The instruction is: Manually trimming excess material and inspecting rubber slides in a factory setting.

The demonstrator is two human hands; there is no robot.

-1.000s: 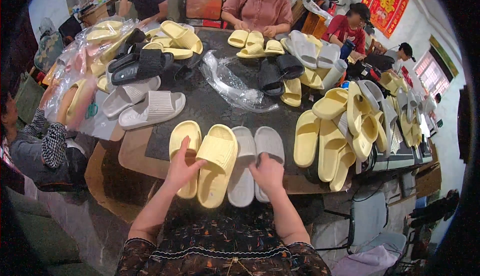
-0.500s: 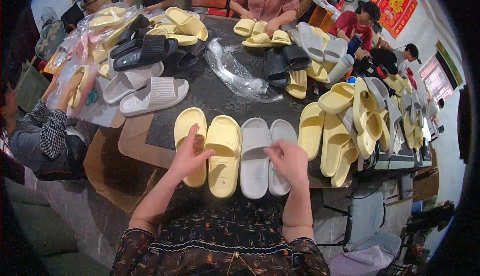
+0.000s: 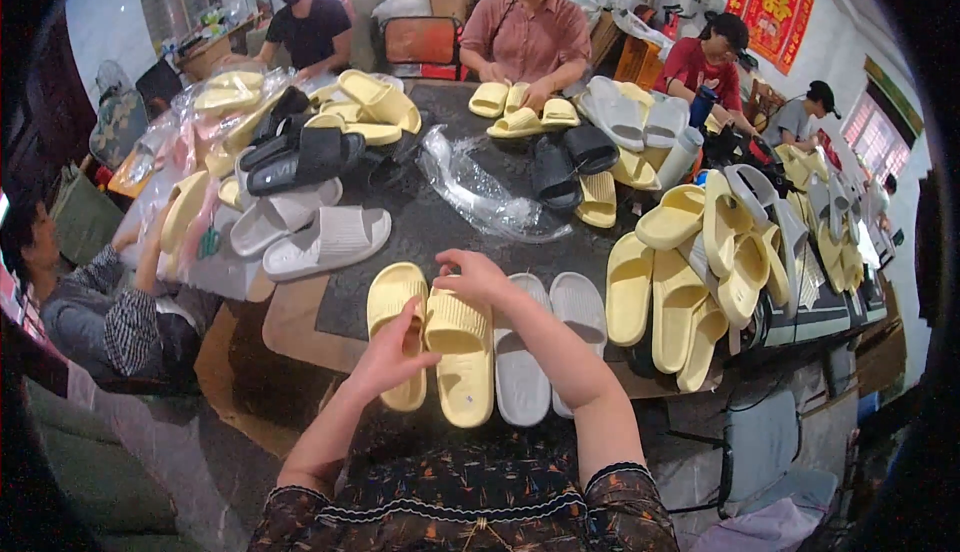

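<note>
Side by side at the table's near edge lie a left yellow slipper (image 3: 396, 287), a second yellow slipper (image 3: 465, 382) and two grey slippers (image 3: 521, 382) (image 3: 580, 312), toes pointing away from me. My left hand (image 3: 392, 354) rests over the left yellow slipper, thumb stretched toward the second, fingers apart. My right hand (image 3: 472, 278) is over the toe end of the second yellow slipper, its fingers bent in a pinch. Whatever is between those fingertips is too small to make out. My right forearm crosses above the grey slippers and hides part of them.
Yellow slippers (image 3: 675, 302) are heaped at right. Grey slippers (image 3: 330, 242) and black slippers (image 3: 300, 162) lie left. Clear plastic wrap (image 3: 470, 192) stretches across the middle. A bottle (image 3: 682, 157) stands right. Several people sit around the table; scissors (image 3: 208, 243) lie near the left one.
My right hand has moved left and away from me, from the grey slippers to the second yellow slipper's toe. My left hand stays at the left yellow slipper. The whole view has shifted slightly.
</note>
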